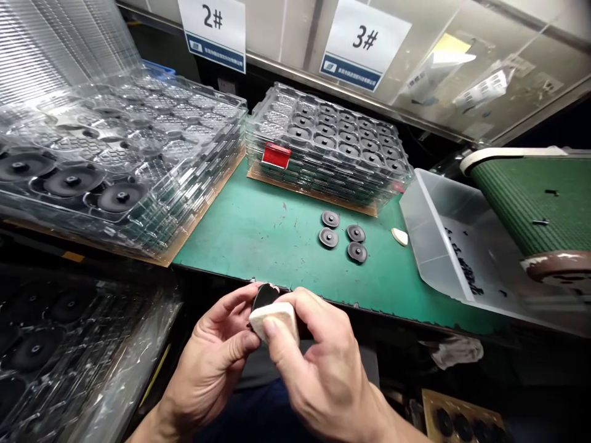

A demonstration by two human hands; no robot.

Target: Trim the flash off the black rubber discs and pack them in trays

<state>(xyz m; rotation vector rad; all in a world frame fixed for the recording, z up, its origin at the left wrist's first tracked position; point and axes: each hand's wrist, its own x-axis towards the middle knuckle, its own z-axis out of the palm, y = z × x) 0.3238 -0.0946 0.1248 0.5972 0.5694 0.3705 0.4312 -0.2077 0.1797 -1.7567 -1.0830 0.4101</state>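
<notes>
Between the fingers and thumb of my left hand [210, 354] is a black disc [265, 296], held tilted on its edge. My right hand [325, 351] grips a whitish pad [277, 320] with a worn, brownish face and presses it near the disc's edge. Whether the pad touches the disc is hard to make out. Beyond my hands, several dark round discs with a small central stud [357, 251] lie on the green mat [258, 227]. A smaller cream-coloured pad [399, 237] rests to their right.
Stacked clear trays [184, 178] with black discs stand at the left. Another tray stack [323, 166] with a red tag sits at the back. On the right, a translucent bin [434, 246] holds small black pieces beside a green conveyor belt [535, 191]. More trays [78, 344] lie lower left.
</notes>
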